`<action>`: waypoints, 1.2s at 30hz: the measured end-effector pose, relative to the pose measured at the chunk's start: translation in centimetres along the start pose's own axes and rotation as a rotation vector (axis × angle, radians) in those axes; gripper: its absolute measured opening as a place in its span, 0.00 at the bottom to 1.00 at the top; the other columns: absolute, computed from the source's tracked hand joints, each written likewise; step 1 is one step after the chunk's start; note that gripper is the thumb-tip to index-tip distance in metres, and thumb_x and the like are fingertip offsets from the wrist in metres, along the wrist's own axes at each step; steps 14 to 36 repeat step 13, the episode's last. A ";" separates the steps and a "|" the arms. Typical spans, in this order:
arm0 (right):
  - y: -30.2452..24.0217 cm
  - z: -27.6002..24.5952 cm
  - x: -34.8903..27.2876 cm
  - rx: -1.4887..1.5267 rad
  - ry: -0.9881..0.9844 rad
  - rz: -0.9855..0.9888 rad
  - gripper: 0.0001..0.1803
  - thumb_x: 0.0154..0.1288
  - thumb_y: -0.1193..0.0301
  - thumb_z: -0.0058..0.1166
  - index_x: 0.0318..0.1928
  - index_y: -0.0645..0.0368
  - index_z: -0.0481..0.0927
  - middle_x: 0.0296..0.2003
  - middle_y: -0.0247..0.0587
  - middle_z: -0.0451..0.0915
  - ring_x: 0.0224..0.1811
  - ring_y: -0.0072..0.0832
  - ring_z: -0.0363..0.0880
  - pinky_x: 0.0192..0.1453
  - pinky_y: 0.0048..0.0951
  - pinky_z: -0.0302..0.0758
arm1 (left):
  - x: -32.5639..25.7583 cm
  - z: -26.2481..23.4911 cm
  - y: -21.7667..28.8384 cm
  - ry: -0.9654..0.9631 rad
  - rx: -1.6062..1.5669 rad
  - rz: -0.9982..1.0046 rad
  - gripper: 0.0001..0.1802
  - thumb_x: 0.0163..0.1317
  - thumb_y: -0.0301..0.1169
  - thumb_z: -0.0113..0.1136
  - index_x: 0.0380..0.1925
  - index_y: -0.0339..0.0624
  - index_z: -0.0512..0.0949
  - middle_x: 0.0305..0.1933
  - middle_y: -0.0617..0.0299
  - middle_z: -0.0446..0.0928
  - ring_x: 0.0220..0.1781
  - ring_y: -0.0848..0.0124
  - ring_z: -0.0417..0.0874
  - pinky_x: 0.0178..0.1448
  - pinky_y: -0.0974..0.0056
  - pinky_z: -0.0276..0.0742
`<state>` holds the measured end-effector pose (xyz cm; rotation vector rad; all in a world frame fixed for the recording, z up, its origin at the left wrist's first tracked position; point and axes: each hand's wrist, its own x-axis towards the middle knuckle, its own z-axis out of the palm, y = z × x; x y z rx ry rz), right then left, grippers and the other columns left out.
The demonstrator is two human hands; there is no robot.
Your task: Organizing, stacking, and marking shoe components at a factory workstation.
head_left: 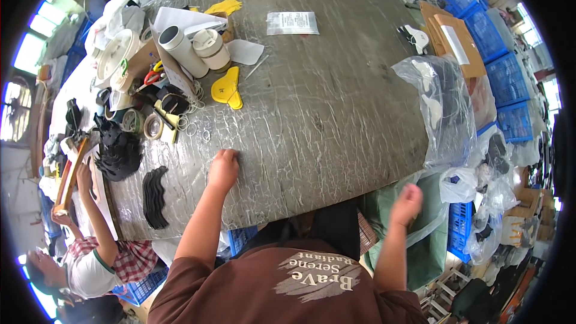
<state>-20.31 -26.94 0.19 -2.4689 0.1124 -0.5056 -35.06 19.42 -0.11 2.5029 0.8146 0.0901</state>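
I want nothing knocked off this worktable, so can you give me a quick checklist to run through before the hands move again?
1. Left hand resting flat on the grey table: ok.
2. Right hand off the table edge, blurred; holding anything: cannot tell.
3. Stack of black cut pieces clear of the left hand: ok.
4. Yellow piece lying apart from both hands: ok.
5. Clear plastic bag overhanging the right edge: not ok.
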 end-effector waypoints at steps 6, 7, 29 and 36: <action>15.1 -7.6 -4.7 -0.447 -0.140 0.133 0.12 0.55 0.75 0.57 0.42 0.60 0.78 0.36 0.50 0.79 0.39 0.50 0.77 0.45 0.42 0.74 | 4.3 1.7 4.6 -0.014 -0.204 0.289 0.08 0.59 0.27 0.56 0.37 0.38 0.79 0.39 0.48 0.78 0.42 0.48 0.79 0.46 0.53 0.76; 16.8 -7.6 -6.7 -0.368 -0.228 0.119 0.10 0.54 0.75 0.57 0.39 0.59 0.79 0.33 0.50 0.79 0.38 0.51 0.77 0.44 0.44 0.74 | 5.0 2.5 5.9 -0.029 -0.198 0.336 0.08 0.59 0.27 0.56 0.38 0.38 0.79 0.39 0.48 0.78 0.41 0.48 0.79 0.46 0.53 0.77; 12.1 1.3 -16.5 -0.389 -0.537 0.183 0.19 0.52 0.64 0.62 0.43 0.57 0.77 0.47 0.54 0.75 0.48 0.50 0.74 0.52 0.47 0.72 | 6.7 4.0 6.1 -0.364 0.192 0.403 0.10 0.59 0.29 0.56 0.40 0.38 0.78 0.44 0.44 0.76 0.47 0.47 0.79 0.50 0.53 0.77; 12.1 1.3 -16.5 -0.389 -0.537 0.183 0.19 0.52 0.64 0.62 0.43 0.57 0.77 0.47 0.54 0.75 0.48 0.50 0.74 0.52 0.47 0.72 | 6.7 4.0 6.1 -0.364 0.192 0.403 0.10 0.59 0.29 0.56 0.40 0.38 0.78 0.44 0.44 0.76 0.47 0.47 0.79 0.50 0.53 0.77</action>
